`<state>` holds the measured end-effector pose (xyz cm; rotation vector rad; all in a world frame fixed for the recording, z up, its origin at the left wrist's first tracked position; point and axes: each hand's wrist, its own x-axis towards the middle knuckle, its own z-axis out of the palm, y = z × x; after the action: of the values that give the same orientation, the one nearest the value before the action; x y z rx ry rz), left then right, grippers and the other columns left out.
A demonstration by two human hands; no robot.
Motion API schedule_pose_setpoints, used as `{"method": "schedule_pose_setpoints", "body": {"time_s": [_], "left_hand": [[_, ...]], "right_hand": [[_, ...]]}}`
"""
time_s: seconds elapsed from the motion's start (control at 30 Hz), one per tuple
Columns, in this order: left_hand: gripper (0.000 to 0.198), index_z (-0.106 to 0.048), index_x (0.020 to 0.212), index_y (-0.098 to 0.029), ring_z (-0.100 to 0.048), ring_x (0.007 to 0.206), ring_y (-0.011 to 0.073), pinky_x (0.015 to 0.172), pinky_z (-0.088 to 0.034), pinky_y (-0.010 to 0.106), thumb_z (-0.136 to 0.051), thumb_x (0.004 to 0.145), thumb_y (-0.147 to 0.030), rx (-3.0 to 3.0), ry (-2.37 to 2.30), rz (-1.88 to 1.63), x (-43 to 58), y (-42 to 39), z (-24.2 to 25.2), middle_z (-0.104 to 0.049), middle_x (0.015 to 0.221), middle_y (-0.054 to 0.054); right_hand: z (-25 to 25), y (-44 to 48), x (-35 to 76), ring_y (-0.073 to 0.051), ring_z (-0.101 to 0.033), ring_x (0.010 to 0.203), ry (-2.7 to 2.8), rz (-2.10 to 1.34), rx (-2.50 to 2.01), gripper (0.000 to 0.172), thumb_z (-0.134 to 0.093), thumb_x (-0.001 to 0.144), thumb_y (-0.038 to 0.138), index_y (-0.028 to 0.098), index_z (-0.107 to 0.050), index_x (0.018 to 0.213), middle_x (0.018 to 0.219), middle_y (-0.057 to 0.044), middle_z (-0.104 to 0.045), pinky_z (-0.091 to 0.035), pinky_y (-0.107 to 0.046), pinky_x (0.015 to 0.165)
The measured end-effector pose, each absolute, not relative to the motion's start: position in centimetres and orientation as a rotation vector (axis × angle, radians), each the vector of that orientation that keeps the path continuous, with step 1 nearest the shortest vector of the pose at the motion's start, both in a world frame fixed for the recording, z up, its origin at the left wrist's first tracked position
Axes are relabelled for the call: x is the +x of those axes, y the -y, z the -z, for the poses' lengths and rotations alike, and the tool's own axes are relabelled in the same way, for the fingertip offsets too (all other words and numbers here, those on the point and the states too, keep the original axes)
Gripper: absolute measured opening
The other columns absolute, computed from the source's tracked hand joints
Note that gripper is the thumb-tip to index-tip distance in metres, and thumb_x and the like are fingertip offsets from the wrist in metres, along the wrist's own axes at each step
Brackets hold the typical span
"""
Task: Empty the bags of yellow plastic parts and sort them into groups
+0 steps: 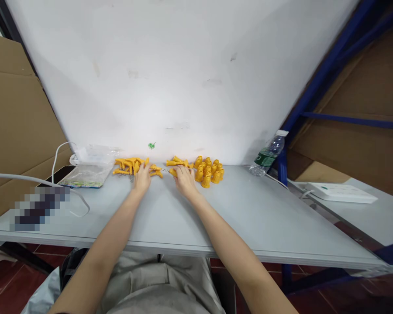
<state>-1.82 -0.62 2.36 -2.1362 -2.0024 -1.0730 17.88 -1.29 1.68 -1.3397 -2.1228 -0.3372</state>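
Observation:
My left hand point(142, 178) is closed at the right side of a pile of yellow plastic handles point(128, 164), its fingers on one of them. My right hand point(185, 180) is closed around a yellow plastic piece point(173, 172), whose end shows at the fingertips. A short metal chain point(165, 170) spans the gap between the two hands. Behind my right hand lie several long yellow pieces point(176, 162). To the right stands a cluster of yellow cone-shaped caps point(205, 181). My fingers partly hide what both hands hold.
A clear plastic bag point(85, 172) and white cables point(57, 161) lie on the left of the grey table point(236, 218). A water bottle point(267, 155) leans against the white wall panel point(190, 87) at right. Beyond a gap sits a white power strip point(340, 192). Cardboard stands on both sides.

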Motion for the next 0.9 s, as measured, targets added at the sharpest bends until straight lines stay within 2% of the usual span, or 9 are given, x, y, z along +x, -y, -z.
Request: {"method": "schedule_pose_setpoints", "body": {"time_s": [0.23,0.37,0.5,0.6,0.73,0.9], "left_hand": [[0.046,-0.063,0.116,-0.017,-0.05,0.13,0.0279,0.106,-0.045,0.043,-0.043,0.079,0.001,-1.934,2.02,1.335,-4.4,-1.4,-0.6,-0.04,0.149,0.014],[0.048,-0.064,0.112,-0.019,-0.047,0.133,0.0269,0.109,-0.045,0.045,-0.041,0.076,0.004,-1.941,1.987,1.394,-5.0,-2.2,0.4,-0.036,0.152,0.01],[0.056,-0.06,0.125,-0.02,-0.041,0.138,0.0268,0.113,-0.041,0.044,-0.041,0.077,0.002,-2.032,2.002,1.305,-5.1,-2.5,0.9,-0.028,0.157,0.01],[0.059,-0.048,0.14,-0.019,-0.033,0.143,0.0276,0.119,-0.029,0.048,-0.04,0.083,-0.005,-2.113,2.061,1.137,-4.7,-2.2,0.8,-0.022,0.161,0.009],[0.058,-0.034,0.15,-0.022,-0.021,0.147,0.0339,0.12,-0.01,0.06,-0.034,0.093,-0.025,-2.145,2.232,0.883,-4.1,-1.6,0.1,-0.01,0.163,0.003],[0.06,-0.028,0.153,-0.028,-0.014,0.148,0.0354,0.119,-0.003,0.062,-0.026,0.096,-0.047,-2.142,2.286,0.781,-3.9,-1.1,-0.5,-0.005,0.164,-0.002]], "right_hand": [[-1.8,1.0,18.8,-0.026,-0.053,0.104,2.086,0.294,-1.371,0.022,-0.046,0.089,0.019,0.017,-0.057,0.108,0.106,-0.012,-0.064,-0.028,-0.039,0.091],[-1.7,1.1,18.4,-0.026,-0.053,0.103,2.118,0.282,-1.35,0.02,-0.047,0.089,0.02,0.017,-0.057,0.106,0.105,-0.012,-0.064,-0.027,-0.038,0.089],[-1.5,1.0,18.3,-0.026,-0.053,0.101,2.123,0.28,-1.325,0.019,-0.046,0.09,0.021,0.017,-0.058,0.104,0.104,-0.012,-0.065,-0.027,-0.037,0.088],[-1.3,0.9,18.5,-0.025,-0.054,0.1,2.1,0.293,-1.31,0.018,-0.046,0.09,0.021,0.018,-0.058,0.103,0.103,-0.011,-0.066,-0.028,-0.037,0.088],[-1.8,1.1,18.7,-0.025,-0.054,0.099,2.019,0.32,-1.318,0.022,-0.046,0.09,0.025,0.018,-0.058,0.107,0.103,-0.011,-0.066,-0.029,-0.037,0.086],[-4.3,1.6,20.3,-0.028,-0.052,0.101,1.696,0.401,-1.482,0.033,-0.045,0.09,0.032,0.017,-0.057,0.117,0.107,-0.013,-0.066,-0.032,-0.038,0.082]]}}
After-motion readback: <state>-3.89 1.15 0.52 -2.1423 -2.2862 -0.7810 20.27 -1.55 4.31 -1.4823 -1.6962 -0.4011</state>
